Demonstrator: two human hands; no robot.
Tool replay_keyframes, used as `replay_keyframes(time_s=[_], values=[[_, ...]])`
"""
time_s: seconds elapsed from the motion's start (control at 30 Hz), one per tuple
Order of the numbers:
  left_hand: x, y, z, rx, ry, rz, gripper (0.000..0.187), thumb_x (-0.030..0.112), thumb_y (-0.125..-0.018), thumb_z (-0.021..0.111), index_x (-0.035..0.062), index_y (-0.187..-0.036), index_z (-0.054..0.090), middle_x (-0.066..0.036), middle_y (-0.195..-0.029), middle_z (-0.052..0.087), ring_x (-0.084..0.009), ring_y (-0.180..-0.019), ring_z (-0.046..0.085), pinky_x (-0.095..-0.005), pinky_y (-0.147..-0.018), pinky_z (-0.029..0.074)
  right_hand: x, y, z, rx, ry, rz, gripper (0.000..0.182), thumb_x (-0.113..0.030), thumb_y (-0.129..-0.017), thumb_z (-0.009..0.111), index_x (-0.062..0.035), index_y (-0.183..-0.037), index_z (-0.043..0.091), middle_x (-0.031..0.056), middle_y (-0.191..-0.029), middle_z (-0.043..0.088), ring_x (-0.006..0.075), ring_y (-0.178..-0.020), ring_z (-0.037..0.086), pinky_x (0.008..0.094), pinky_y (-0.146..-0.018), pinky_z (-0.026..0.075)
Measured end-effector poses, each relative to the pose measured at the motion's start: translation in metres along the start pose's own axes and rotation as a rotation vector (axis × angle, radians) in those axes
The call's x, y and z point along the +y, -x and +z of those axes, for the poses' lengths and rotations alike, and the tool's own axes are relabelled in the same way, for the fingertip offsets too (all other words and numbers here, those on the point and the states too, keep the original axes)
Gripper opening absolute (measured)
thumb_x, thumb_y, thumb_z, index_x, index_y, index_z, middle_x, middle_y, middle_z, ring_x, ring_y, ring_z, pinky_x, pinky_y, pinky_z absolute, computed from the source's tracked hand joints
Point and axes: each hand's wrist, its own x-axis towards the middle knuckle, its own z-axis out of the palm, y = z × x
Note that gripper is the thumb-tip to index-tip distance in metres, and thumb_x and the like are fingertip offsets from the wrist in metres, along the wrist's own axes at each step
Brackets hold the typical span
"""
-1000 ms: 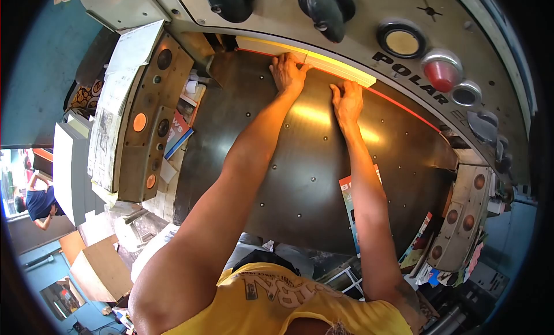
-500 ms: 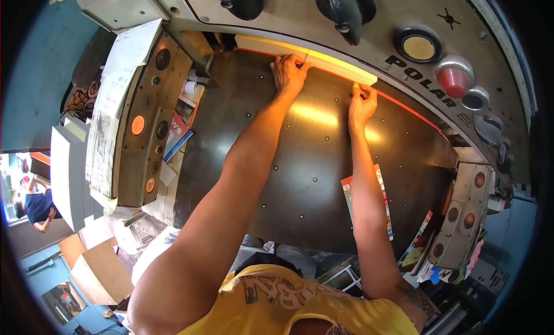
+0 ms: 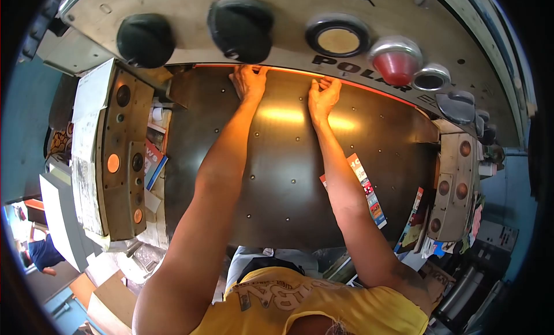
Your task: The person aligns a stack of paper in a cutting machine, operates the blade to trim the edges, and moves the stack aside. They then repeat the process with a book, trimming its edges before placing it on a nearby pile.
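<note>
Under the front panel of a "POLAR" machine, my left hand (image 3: pixel 248 83) reaches to the far edge of the dark metal table (image 3: pixel 271 202). Its fingers are curled at the slot below the panel. To its right, my right hand (image 3: pixel 324 97) has thumb and fingers drawn together at the same slot. A thin lit strip of the paper stack (image 3: pixel 291 73) shows between the hands; the panel covers the rest. What the fingertips grip, if anything, is hidden. A red line runs along the slot. Beneath my right forearm lies a printed strip (image 3: pixel 369 191).
Black knobs (image 3: pixel 240 29) and a red button (image 3: pixel 396 61) sit on the panel overhead. Side blocks flank the table, the left block (image 3: pixel 130 156) bearing papers. Another printed strip (image 3: pixel 411 219) lies near the right edge. A person in dark clothing (image 3: pixel 44 253) is at far left.
My view has shifted, so the panel now hides most of the pale paper stacks seen before at the slot. Both hands remain at the slot, fingers still curled.
</note>
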Motion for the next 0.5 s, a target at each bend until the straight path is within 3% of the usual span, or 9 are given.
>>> replay_keyframes(time_s=[0.03, 0.17, 0.27, 0.37, 0.47, 0.5], values=[[0.002, 0.0, -0.001, 0.062, 0.002, 0.053, 0.029, 0.031, -0.073, 0.086, 0.0105, -0.089, 0.074, -0.006, -0.09, 0.072, -0.0276, -0.103, 0.063, -0.0452, -0.088, 0.043, -0.003, 0.0, 0.0, -0.005, 0.012, -0.004, 0.033, -0.003, -0.082, 0.074, 0.004, -0.109, 0.056, 0.0176, -0.108, 0.06, 0.0272, -0.092, 0.065, 0.039, -0.085, 0.054], [0.008, 0.0, -0.002, 0.091, 0.015, 0.013, 0.027, 0.031, -0.074, 0.086, 0.0073, -0.081, 0.074, -0.008, -0.092, 0.073, -0.0283, -0.103, 0.063, -0.0449, -0.087, 0.043, -0.015, 0.001, -0.001, -0.052, 0.019, -0.023, 0.043, -0.001, -0.079, 0.074, 0.0035, -0.117, 0.056, 0.0181, -0.107, 0.059, 0.0296, -0.095, 0.064, 0.0399, -0.086, 0.053], [0.007, -0.002, -0.002, 0.04, -0.005, -0.028, 0.028, 0.031, -0.075, 0.085, 0.0056, -0.074, 0.073, -0.009, -0.092, 0.073, -0.0287, -0.103, 0.063, -0.0449, -0.086, 0.043, -0.017, 0.001, -0.004, -0.12, 0.084, 0.023, 0.042, -0.006, -0.085, 0.07, 0.002, -0.124, 0.058, 0.0221, -0.123, 0.058, 0.0367, -0.109, 0.062, 0.0425, -0.091, 0.053], [0.003, -0.001, 0.001, 0.038, -0.012, -0.009, 0.028, 0.031, -0.075, 0.085, 0.0052, -0.073, 0.073, -0.011, -0.092, 0.073, -0.0286, -0.102, 0.063, -0.0446, -0.085, 0.044, -0.016, 0.002, -0.002, -0.111, 0.109, 0.011, 0.041, -0.01, -0.084, 0.071, 0.0011, -0.122, 0.06, 0.0228, -0.126, 0.057, 0.0398, -0.109, 0.06, 0.0468, -0.09, 0.051], [0.0, -0.002, 0.003, 0.008, -0.06, -0.05, 0.028, 0.031, -0.075, 0.084, 0.006, -0.073, 0.073, -0.012, -0.09, 0.072, -0.0287, -0.101, 0.063, -0.0443, -0.085, 0.044, -0.011, 0.001, 0.005, -0.036, 0.146, -0.11, 0.037, -0.012, -0.082, 0.072, 0.0014, -0.115, 0.064, 0.0235, -0.117, 0.062, 0.0415, -0.102, 0.061, 0.0497, -0.087, 0.049], [0.0, -0.004, 0.004, -0.015, -0.087, -0.078, 0.027, 0.032, -0.075, 0.084, 0.0064, -0.073, 0.073, -0.012, -0.09, 0.072, -0.0288, -0.101, 0.063, -0.0443, -0.085, 0.044, -0.007, -0.002, 0.008, -0.095, 0.168, -0.091, 0.043, -0.014, -0.081, 0.075, 0.0012, -0.119, 0.061, 0.0212, -0.115, 0.06, 0.0374, -0.101, 0.061, 0.0472, -0.087, 0.049]])
